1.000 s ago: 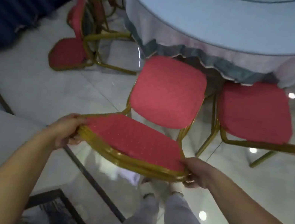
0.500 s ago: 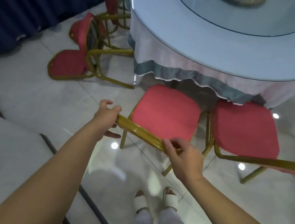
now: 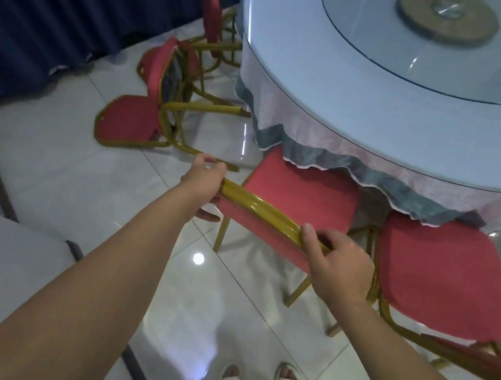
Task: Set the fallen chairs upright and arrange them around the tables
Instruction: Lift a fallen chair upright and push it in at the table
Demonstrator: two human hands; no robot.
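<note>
Chair [image 3: 301, 198] upright on its legs and now pushed in. A second ago its backrest filled the foreground and the seat stood clear of the table [image 3: 324, 102]; now the seat's front edge sits under the tablecloth [image 3: 332, 157] hem, just beside a second chair [image 3: 438, 276] already placed to its right. Left hand [image 3: 202, 178] grips the left end of the gold top rail [image 3: 259, 208]; right hand [image 3: 339, 266] grips it further right, fingers curled over. Judgement: this chair is about done, needing at most a small squaring-up before release. A fallen chair [image 3: 141, 117] lies on its side on the floor [image 3: 75, 186] to the left, likely next.
</note>
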